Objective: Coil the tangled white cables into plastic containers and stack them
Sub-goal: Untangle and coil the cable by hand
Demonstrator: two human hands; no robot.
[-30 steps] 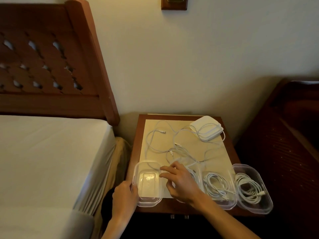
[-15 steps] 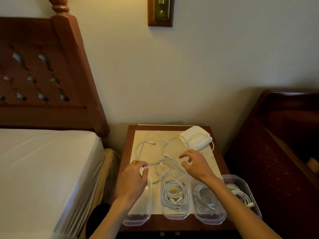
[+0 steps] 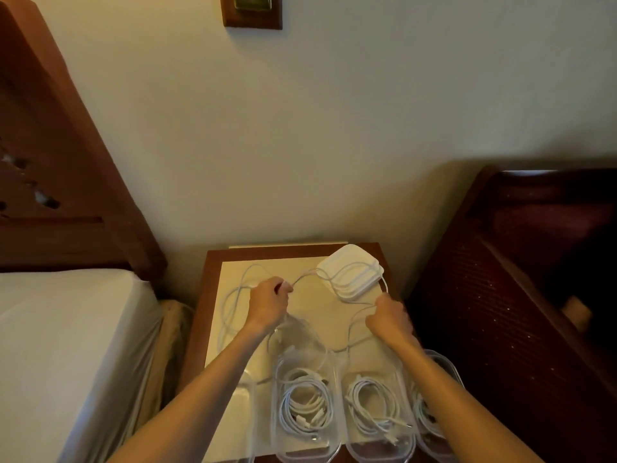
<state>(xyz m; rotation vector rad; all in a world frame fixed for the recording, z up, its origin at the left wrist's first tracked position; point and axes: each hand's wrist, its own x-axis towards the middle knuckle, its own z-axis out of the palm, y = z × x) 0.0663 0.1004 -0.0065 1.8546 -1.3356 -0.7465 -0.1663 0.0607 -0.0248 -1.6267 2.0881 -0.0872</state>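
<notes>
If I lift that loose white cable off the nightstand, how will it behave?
The loose cable would probably sag limply, since it lies in slack loops. It likely snags: strands cross near the left hand and right hand, and run over the lid stack.

**Materials and finishes**

Clear glossy plastic oval containers [image 3: 307, 439]; smooth white rubbery cables [image 3: 305, 404] inside. Stack of matt white plastic lids [image 3: 350, 270]. Reddish polished wooden nightstand [image 3: 200, 315], pale matt paper sheet [image 3: 320, 315] on top. Smooth white cloth bedsheet [image 3: 66, 345].
</notes>
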